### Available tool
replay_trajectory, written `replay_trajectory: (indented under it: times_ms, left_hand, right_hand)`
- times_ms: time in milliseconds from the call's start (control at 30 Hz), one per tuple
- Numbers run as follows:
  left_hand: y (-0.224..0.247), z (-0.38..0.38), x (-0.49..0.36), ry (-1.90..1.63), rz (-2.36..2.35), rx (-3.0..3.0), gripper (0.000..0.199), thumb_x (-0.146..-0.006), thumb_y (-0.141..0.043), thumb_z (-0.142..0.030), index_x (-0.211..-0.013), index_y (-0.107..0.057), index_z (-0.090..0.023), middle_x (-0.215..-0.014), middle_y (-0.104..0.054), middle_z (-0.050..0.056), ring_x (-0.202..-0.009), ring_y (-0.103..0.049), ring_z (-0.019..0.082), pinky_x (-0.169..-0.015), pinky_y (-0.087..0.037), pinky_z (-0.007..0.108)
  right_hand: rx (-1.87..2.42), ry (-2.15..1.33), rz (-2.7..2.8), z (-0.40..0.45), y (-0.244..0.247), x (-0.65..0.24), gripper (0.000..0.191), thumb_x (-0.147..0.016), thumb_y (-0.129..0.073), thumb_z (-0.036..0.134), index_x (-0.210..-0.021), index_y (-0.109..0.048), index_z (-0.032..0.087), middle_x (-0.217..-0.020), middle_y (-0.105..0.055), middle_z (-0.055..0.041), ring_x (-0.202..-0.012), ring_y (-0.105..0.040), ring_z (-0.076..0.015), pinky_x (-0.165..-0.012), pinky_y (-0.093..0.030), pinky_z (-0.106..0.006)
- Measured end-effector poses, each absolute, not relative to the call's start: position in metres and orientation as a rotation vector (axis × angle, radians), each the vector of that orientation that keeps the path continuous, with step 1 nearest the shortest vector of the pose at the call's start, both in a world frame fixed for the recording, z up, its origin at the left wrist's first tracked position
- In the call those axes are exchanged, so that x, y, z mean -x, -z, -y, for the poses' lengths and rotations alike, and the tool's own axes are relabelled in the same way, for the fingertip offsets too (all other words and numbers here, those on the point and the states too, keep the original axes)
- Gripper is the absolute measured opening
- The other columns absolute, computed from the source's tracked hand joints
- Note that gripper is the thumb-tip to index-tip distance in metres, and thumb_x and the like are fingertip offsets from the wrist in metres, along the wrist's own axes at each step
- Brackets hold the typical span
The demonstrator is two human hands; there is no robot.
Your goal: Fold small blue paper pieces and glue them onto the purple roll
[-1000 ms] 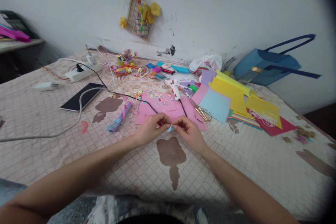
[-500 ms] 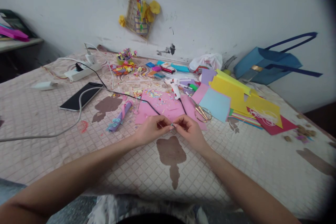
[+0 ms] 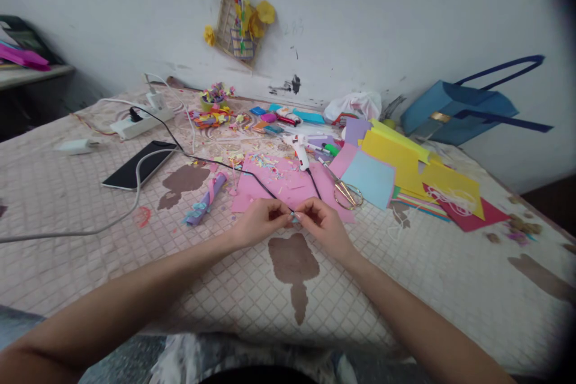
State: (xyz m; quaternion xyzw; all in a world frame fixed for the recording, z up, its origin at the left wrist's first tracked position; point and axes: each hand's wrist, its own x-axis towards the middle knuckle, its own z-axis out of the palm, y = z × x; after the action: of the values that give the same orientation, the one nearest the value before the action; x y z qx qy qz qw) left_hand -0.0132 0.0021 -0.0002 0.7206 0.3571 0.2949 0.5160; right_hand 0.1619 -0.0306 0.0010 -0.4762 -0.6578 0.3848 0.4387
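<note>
My left hand (image 3: 261, 222) and my right hand (image 3: 324, 225) meet fingertip to fingertip at the near edge of a pink paper sheet (image 3: 252, 192). Pinched between them is a small light blue piece (image 3: 294, 218), mostly covered by the fingers. Beyond my hands lies a white glue gun (image 3: 299, 151), its black cord running down toward them. Gold-handled scissors (image 3: 347, 193) rest right of my right hand. To the left lies a purple paper roll (image 3: 207, 201) with a pink band and light blue trim.
Left are a black phone (image 3: 139, 165), a white power strip (image 3: 141, 124) and several cables. Yellow paper (image 3: 391, 159), light blue paper (image 3: 368, 179) and a blue bag (image 3: 459, 111) are at right. Small paper scraps and a flower-filled cup (image 3: 213, 102) sit farther back.
My fingertips have shifted slightly, and more of the light blue piece shows below them. Both hands stay in nearly the same place.
</note>
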Motion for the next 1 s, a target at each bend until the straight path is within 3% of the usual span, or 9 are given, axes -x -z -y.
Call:
replay_trajectory:
  times_ms: [533,1000]
  left_hand:
    - [-0.0044,-0.0047,0.0129,-0.654,-0.834,-1.558,0.031,-0.080,-0.056,-0.042,-0.073,-0.062,-0.012,-0.065,-0.064,0.003,-0.059,-0.057,0.011,-0.055,-0.044,0.020]
    - [-0.0075,-0.0064,0.0137,-0.568,-0.807,-1.396,0.037,-0.075,-0.060,-0.048,-0.069,-0.060,-0.011,-0.062,-0.063,0.002,-0.053,-0.054,0.008,-0.055,-0.043,0.020]
  right_hand:
    - [1.156,-1.133,1.633,0.0273,0.0007,-0.1656,0.022,-0.082,-0.055,0.034,-0.069,-0.049,0.018,-0.062,-0.045,0.0034,-0.057,-0.043,-0.0101,-0.053,-0.037,-0.023]
    - [1.147,-1.237,1.513,0.0256,0.0012,-0.1663,0.025,-0.081,-0.058,0.040,-0.071,-0.054,0.018,-0.062,-0.053,0.0026,-0.054,-0.048,-0.0102,-0.053,-0.041,-0.025]
